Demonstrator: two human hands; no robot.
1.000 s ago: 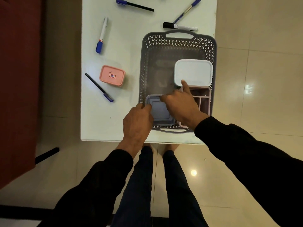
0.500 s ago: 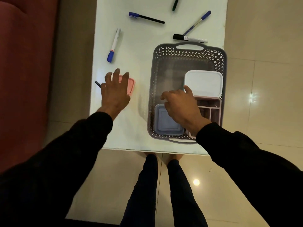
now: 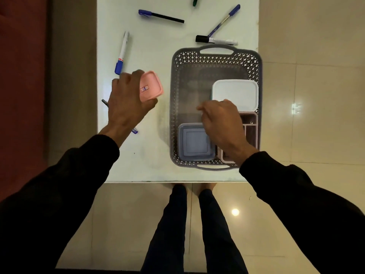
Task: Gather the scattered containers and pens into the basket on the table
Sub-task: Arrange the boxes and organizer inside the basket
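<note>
Left hand (image 3: 128, 99) is gripping the pink container (image 3: 151, 86) left of centre, basket (image 3: 174, 107) lying just to its right, while right hand (image 3: 221, 123) is hovering loosely curled, empty, inside the basket.

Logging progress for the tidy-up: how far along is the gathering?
Done: the white-lidded box, blue-lidded box and pink divided tray sit in the grey perforated basket. In hand: the left hand grips the pink lidded container. Left: about six pens on the white table.
</note>
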